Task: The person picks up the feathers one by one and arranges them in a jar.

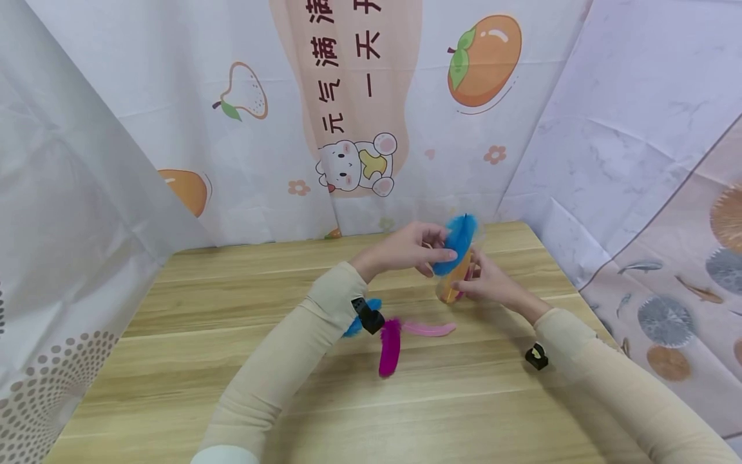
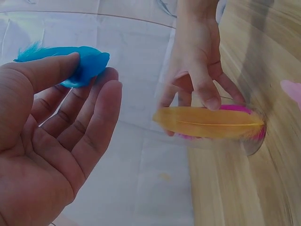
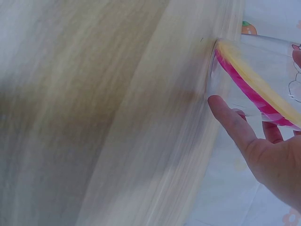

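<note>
Blue feather [image 1: 462,233] was pinched between the thumb and fingers of the left hand [image 1: 420,246], tilted, near the mouth of a clear cup [image 3: 263,57] but apart from it, its fluffy end pointed away from the cup. The cup was gripped by the right hand [image 1: 489,283], with thumb and fingers set on opposite sides; whether its base touched the table [image 1: 232,290] could not be told. Inside the cup, a yellow feather [image 2: 209,122] and a magenta feather [image 3: 244,87] were leaned along the wall. On the table, a second blue feather [image 1: 352,327] was partly hidden by the left sleeve [image 1: 295,357], and a second magenta feather [image 1: 390,351] was laid beside a pink feather [image 1: 431,329].

For work at the cup's mouth, a light pinch seemed best used, so that the soft vane would not be creased. The feather was best lined up with the opening, narrow end leading, and clear of the rim. The cup needed to be steadied without being squeezed, and the feathers inside were best left undisturbed against the wall.
</note>
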`<state>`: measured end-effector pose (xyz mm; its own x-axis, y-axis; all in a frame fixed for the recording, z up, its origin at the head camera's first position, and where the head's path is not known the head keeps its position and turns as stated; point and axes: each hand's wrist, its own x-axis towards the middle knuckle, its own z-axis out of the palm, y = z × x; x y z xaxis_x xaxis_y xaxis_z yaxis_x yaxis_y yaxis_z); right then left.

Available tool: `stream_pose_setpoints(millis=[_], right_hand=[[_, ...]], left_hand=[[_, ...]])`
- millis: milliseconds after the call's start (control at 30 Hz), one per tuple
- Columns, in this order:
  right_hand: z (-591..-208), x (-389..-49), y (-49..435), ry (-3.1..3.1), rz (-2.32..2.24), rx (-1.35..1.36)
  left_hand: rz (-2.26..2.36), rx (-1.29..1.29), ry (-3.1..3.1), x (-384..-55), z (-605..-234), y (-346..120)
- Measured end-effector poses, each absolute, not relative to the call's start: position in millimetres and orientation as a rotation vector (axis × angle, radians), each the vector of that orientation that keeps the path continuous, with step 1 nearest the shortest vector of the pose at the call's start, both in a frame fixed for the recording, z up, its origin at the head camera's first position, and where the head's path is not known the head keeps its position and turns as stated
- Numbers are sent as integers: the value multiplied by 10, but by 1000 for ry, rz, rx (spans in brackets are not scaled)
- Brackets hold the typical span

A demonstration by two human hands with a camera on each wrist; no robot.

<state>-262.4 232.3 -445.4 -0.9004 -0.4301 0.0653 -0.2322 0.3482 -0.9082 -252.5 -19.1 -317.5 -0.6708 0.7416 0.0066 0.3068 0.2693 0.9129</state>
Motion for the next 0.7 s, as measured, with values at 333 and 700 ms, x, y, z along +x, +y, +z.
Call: stream_pose_setpoints(millis=[333, 700], right_hand=[[-4481, -2607, 2333, 2423, -1589, -610], [-4488, -2611, 2352, 2418, -1597, -605]], left_hand=[[1427, 917, 2118, -2555, -3137, -168], [1518, 955, 2157, -2606, -3108, -99]])
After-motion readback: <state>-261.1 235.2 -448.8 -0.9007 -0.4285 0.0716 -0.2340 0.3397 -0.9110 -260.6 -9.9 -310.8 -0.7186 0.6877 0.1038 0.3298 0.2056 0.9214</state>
